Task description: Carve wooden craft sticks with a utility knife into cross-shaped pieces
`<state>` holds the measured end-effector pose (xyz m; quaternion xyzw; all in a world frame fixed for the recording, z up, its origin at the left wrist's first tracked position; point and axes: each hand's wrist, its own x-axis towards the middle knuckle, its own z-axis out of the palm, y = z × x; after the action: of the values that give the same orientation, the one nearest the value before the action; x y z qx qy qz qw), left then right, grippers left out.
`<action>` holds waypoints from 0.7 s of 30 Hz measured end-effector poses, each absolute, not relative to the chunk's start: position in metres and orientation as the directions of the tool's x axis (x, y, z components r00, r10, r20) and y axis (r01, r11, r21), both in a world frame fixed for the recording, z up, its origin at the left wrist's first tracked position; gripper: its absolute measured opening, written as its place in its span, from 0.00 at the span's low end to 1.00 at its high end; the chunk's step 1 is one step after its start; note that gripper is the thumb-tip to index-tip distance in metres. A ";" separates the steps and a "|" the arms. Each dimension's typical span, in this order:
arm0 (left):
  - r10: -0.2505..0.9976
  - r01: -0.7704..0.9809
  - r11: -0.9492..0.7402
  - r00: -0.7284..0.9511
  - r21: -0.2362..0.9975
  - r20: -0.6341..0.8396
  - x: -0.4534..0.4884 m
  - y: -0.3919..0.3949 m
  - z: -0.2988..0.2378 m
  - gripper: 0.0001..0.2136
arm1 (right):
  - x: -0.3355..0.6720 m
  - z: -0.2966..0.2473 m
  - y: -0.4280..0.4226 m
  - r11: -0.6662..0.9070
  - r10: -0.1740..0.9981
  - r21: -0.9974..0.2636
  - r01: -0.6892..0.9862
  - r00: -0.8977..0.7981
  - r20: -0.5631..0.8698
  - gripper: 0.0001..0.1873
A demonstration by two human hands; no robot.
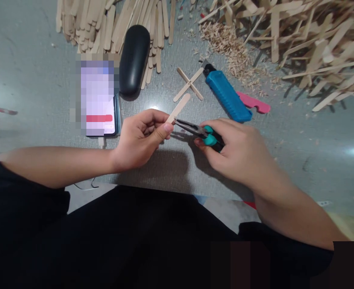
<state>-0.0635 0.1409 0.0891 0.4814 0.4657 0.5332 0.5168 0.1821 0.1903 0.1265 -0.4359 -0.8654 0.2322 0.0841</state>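
Observation:
Between its thumb and fingers my left hand (143, 138) pinches a flat wooden craft stick (181, 105), which slants up to the right. My right hand (235, 148) is closed round the green and black handles of needle-nose pliers (191, 127). The jaw tips meet the stick's edge just by my left thumb; whether they bite into it I cannot tell. Beyond the stick, two crossed sticks (189, 82) form an X on the table. A blue utility knife (228, 94), its blade end pointing up left, lies to their right, partly over a pink piece (256, 102).
A phone (97, 96) with a cable plugged in lies left, beside a black oblong case (134, 60). Many craft sticks (89, 18) are piled at the back left. Wood shavings (231, 48) and a heap of cut sticks (315, 44) spread over the back right.

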 end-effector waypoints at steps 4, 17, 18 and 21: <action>1.000 -0.089 -0.004 -0.013 0.996 0.003 -0.065 0.141 0.087 0.21 | 0.183 0.125 0.189 0.525 0.793 -0.456 0.718 -0.608 -0.044 0.11; 1.000 -0.088 0.011 -0.016 0.996 -0.012 -0.066 0.140 0.090 0.22 | 0.185 0.131 0.189 0.555 0.813 -0.407 0.726 -0.577 0.079 0.09; 1.000 -0.096 -0.001 -0.010 0.995 0.000 -0.065 0.140 0.090 0.21 | 0.185 0.131 0.189 0.538 0.816 -0.444 0.716 -0.575 0.062 0.08; 1.000 -0.107 -0.024 0.014 0.994 0.026 -0.065 0.139 0.090 0.18 | 0.184 0.133 0.189 0.482 0.817 -0.522 0.704 -0.576 -0.024 0.06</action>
<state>-0.0655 0.1386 0.0898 0.4826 0.4625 0.5285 0.5233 0.1842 0.1890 0.1326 -0.4458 -0.8530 0.2459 0.1146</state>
